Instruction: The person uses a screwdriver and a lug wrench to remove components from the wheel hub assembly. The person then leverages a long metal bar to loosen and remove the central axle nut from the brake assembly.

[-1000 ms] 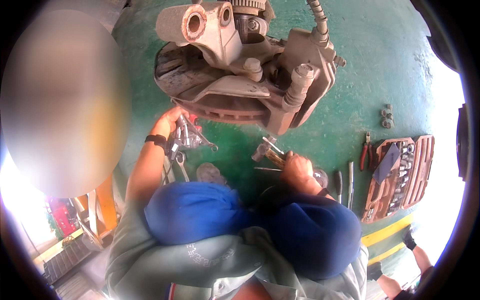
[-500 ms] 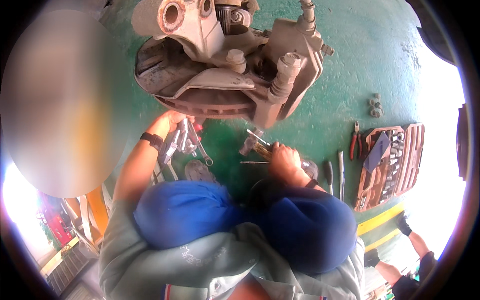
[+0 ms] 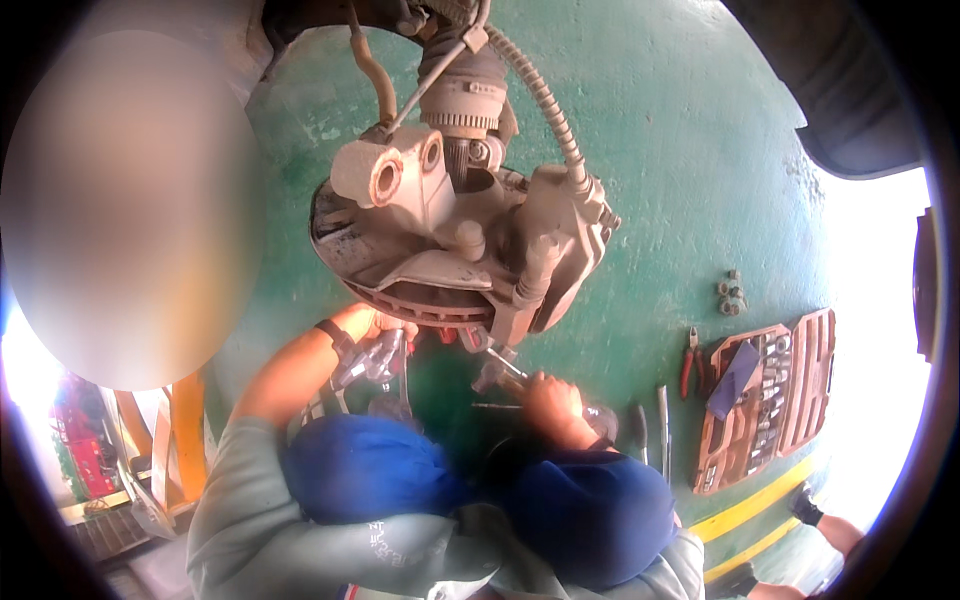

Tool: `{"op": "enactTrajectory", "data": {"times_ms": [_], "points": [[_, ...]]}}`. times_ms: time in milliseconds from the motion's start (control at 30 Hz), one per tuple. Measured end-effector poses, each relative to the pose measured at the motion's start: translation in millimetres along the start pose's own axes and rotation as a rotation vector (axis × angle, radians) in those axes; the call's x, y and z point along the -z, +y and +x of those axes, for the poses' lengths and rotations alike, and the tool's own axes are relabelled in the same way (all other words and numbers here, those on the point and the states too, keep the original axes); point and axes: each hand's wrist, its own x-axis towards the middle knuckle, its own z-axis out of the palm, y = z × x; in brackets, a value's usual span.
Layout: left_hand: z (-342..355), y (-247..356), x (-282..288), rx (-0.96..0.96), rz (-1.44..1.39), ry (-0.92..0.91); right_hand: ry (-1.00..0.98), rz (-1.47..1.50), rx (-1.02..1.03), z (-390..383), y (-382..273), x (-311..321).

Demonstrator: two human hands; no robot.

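Op: Since the earlier frame the view has tilted up: the brake and hub assembly (image 3: 465,250) sits lower in the picture, and its ribbed boot (image 3: 465,100) and corrugated hose (image 3: 545,100) now show above it. Both hands have risen to its lower edge.

Obs: Hand states?

Op: I log the left hand (image 3: 375,335) closed around a bunch of metal tools (image 3: 370,360), just under the brake disc (image 3: 400,290). The right hand (image 3: 550,395) grips a slim metal tool (image 3: 500,368), its tip touching or just beside the caliper's (image 3: 560,250) lower end; I cannot tell which.

Obs: Orientation of that tool?

Op: Long axis runs diagonally, handle low-right in the fist, working end pointing up-left at the caliper foot. The caliper's own long axis stands near upright, tilted slightly.

Obs: Doing this well?

Op: My judgement: seat the tip squarely before loading, keep the wrist in line with the shaft, and steady the disc with the left hand. A slip would drive the knuckles into the disc edge.

Obs: Surroundings?

Op: Open socket case (image 3: 765,400), red-handled pliers (image 3: 690,360) and loose nuts (image 3: 733,290) lie on the green floor (image 3: 680,180), well apart to the right.
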Motion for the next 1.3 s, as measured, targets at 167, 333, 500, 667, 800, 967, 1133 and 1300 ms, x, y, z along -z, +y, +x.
{"op": "enactTrajectory", "data": {"times_ms": [167, 333, 500, 667, 800, 967, 1133, 1300], "points": [[-18, -3, -10, -0.015, -0.072, -0.017, -0.148, -0.020, -0.016, -3, -15, 30], [28, -24, 30, -0.042, 0.091, -0.081, -0.077, -0.002, -0.008, -8, -12, 26], [75, -17, 26, 0.359, 0.489, 0.154, -0.150, 0.012, -0.074, -8, -13, 25], [85, -48, 63, 0.046, 0.291, -0.039, -0.244, -0.001, -0.069, -6, -19, 38], [98, -42, 64, 0.019, 0.373, -0.010, -0.172, -0.027, -0.062, -9, -13, 14], [80, -30, 63, 0.046, 0.503, -0.085, -0.129, 0.019, -0.111, -9, -8, 7], [13, -32, 55, -0.087, 0.482, -0.077, -0.134, 0.068, -0.092, -11, -13, 12], [-17, -5, 46, 0.431, 0.561, 0.112, -0.285, 0.026, -0.009, 16, 5, 12]]}}
